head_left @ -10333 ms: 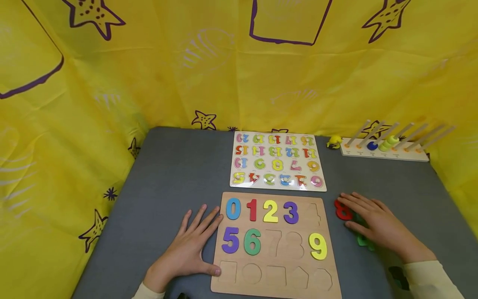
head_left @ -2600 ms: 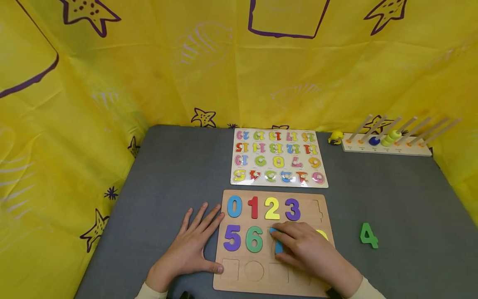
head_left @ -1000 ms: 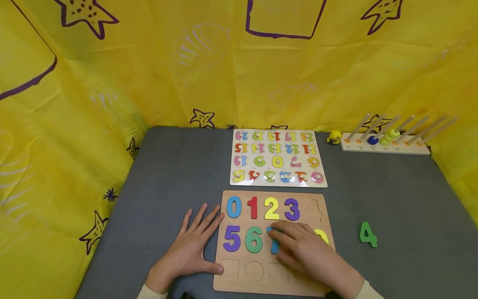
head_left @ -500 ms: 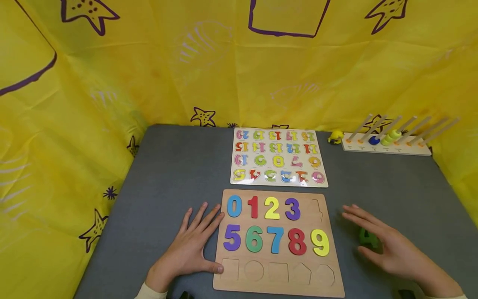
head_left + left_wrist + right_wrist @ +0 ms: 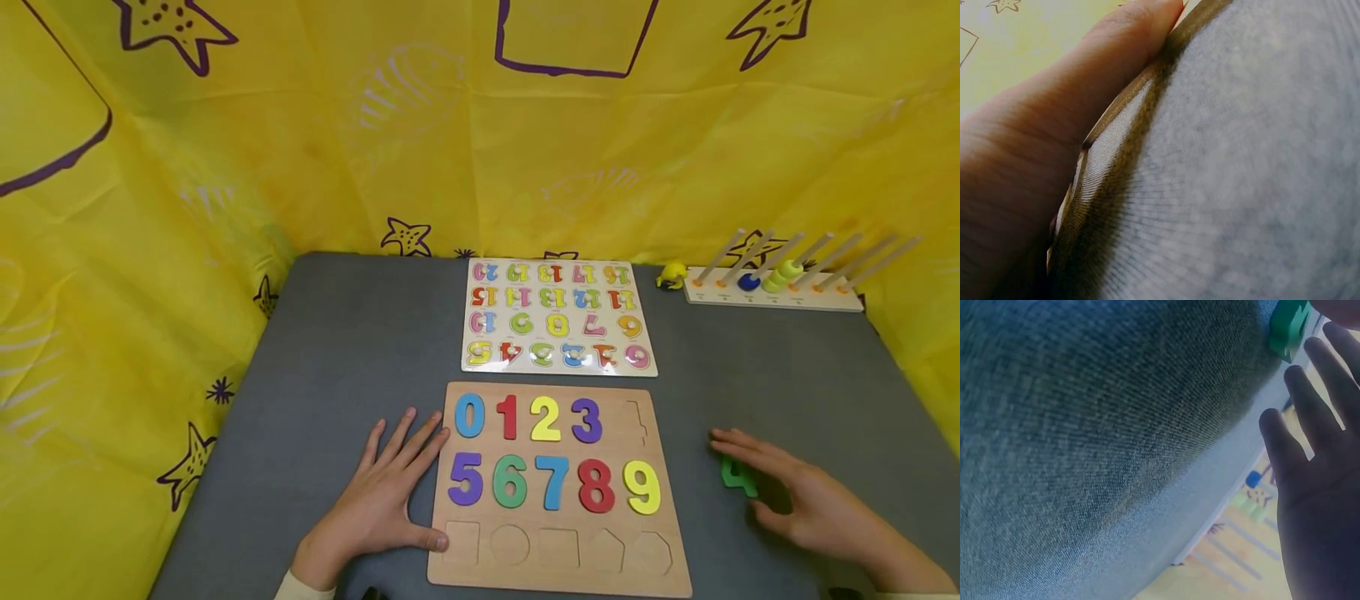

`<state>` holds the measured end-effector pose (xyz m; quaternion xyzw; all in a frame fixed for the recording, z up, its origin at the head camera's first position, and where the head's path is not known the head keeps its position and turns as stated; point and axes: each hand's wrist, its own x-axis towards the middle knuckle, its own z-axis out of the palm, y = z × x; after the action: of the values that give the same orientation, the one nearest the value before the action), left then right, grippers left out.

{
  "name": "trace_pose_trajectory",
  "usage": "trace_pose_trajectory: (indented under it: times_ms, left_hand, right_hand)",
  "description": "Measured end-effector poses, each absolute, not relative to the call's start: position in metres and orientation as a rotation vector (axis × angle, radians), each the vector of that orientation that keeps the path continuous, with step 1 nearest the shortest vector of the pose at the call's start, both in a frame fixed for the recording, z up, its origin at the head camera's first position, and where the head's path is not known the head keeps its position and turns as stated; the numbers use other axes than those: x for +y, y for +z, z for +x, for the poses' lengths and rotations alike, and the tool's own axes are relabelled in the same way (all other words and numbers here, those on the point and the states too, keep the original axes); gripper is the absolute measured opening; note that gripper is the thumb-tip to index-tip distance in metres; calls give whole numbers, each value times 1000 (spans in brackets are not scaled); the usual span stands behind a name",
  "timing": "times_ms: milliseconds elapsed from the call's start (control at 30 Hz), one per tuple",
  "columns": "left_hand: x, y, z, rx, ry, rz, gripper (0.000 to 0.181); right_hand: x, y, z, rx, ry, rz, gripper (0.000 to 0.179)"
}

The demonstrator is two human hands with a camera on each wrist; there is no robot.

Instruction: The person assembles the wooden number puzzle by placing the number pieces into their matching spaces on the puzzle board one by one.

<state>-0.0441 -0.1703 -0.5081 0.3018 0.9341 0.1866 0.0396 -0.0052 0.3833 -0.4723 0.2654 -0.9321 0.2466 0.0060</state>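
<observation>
A wooden number puzzle board lies on the grey table. Coloured numerals 0 to 3 and 5 to 9 sit in its upper two rows, among them a blue 7 and a red 8. The slot for 4 and the bottom row of shape slots are bare. My left hand rests with spread fingers against the board's left edge, thumb on it. Right of the board, my right hand is around a green number 4, partly covering it; fingers and thumb stand apart, and contact is unclear.
Behind the board lies a second number puzzle with pegged pieces. At the back right stand a peg counting rack and a small yellow toy. A yellow printed cloth hangs along the back and left.
My right hand first set the red 8, then the blue 7 in their slots. It left the board and moved right to the green 4. My left hand has stayed put.
</observation>
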Motion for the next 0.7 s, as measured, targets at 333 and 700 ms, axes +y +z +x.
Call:
trace_pose_trajectory:
  times_ms: [333,700]
  left_hand:
    - [-170,-508,-43,2869,578,920,132]
    - [-170,-510,-44,2882,565,929,134]
  right_hand:
    - [389,-480,-6,-2871,525,859,92]
    - [387,-477,-8,-2846,414,831,84]
